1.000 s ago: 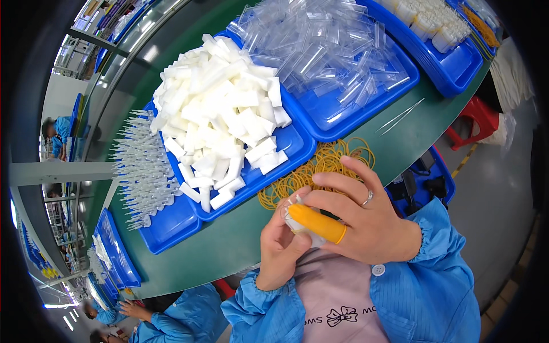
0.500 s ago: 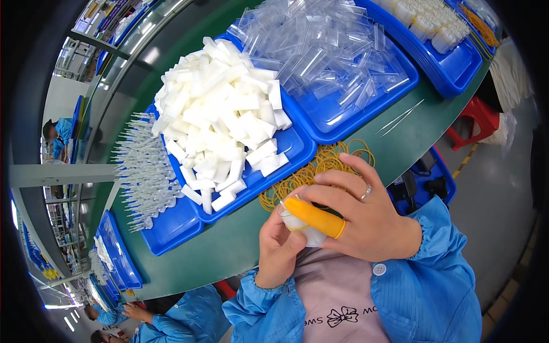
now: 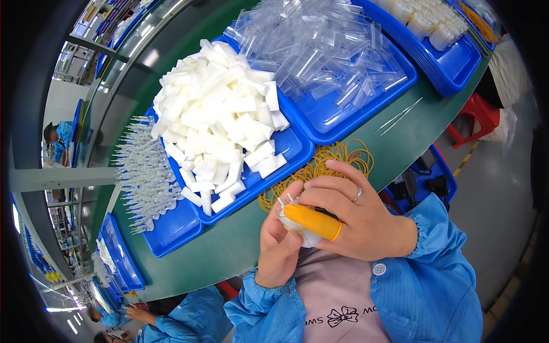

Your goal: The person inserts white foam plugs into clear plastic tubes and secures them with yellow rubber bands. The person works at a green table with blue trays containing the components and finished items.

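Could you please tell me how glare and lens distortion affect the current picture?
Head view: the white blocks look nearly washed out mid-pile; head view: the clear plastic pieces show shiny streaks; head view: the green table has a curved edge, and the picture's corners go black; head view: the right hand looks fairly crisp.

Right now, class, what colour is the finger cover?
The finger cover is yellow-orange; the head view shows it best.
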The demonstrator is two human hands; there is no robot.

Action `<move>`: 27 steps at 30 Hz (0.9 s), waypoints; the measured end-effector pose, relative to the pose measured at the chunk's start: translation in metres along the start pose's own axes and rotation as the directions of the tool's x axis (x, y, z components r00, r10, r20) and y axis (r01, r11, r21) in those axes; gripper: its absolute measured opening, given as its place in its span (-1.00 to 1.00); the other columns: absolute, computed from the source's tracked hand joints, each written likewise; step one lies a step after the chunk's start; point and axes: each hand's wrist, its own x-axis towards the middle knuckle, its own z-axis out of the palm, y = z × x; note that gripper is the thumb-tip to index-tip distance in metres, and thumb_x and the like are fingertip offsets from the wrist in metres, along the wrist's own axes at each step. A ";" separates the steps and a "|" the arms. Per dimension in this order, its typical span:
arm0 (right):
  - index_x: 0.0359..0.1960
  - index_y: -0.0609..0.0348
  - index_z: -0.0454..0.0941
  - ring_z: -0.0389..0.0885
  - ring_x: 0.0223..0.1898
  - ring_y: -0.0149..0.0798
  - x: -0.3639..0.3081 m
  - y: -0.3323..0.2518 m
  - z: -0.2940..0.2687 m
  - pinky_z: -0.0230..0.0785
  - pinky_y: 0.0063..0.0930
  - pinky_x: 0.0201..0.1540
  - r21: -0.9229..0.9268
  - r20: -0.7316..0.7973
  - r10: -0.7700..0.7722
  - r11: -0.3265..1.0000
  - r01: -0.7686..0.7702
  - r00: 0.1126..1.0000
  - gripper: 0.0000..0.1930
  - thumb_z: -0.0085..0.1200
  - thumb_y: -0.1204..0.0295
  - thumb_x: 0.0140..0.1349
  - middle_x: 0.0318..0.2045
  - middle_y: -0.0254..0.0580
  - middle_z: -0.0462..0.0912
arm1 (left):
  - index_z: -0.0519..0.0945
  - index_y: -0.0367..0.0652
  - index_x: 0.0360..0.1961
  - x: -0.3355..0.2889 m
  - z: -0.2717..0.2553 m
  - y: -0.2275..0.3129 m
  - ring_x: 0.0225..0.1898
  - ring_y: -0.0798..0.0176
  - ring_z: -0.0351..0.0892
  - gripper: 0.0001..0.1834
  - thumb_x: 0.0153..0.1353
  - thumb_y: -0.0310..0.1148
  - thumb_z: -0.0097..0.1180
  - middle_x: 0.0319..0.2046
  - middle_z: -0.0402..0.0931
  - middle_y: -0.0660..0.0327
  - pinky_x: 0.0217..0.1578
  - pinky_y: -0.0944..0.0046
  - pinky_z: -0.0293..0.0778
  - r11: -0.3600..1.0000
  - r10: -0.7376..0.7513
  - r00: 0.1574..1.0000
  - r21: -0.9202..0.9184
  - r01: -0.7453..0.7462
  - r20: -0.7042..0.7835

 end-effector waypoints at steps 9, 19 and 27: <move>-0.29 0.16 0.55 0.43 -0.05 -0.22 -0.002 0.000 0.006 0.19 -0.02 0.17 -0.090 -0.001 -0.034 0.995 0.034 0.999 -0.73 0.03 0.42 -0.09 -0.16 -0.23 0.46 | 0.20 -0.31 0.23 0.001 -0.007 -0.006 0.16 0.27 0.33 -0.27 0.12 -0.24 0.26 0.11 0.35 0.18 0.19 0.23 0.19 0.999 -0.005 0.999 -0.039 0.004 -0.041; 0.01 0.14 0.47 0.34 0.12 -0.04 0.001 0.006 -0.023 0.13 -0.05 0.20 0.342 0.127 0.123 0.926 -0.160 0.984 -0.37 0.32 0.32 -0.22 0.07 -0.15 0.34 | 0.21 -0.39 0.19 -0.004 -0.001 0.007 0.10 0.06 0.39 -0.29 0.18 -0.11 0.12 0.09 0.34 0.01 0.15 0.08 0.26 0.979 -0.053 0.993 -0.189 0.074 0.110; -0.01 0.18 0.49 0.36 0.10 -0.03 -0.005 0.006 -0.020 0.12 -0.05 0.20 0.277 0.119 0.136 0.947 -0.165 0.983 -0.34 0.36 0.29 -0.27 -0.03 -0.11 0.37 | 0.17 -0.37 0.21 -0.001 0.000 0.002 0.09 0.03 0.39 -0.35 0.29 -0.08 -0.06 0.05 0.34 -0.02 0.12 0.07 0.29 0.897 -0.239 0.946 -0.324 0.302 0.218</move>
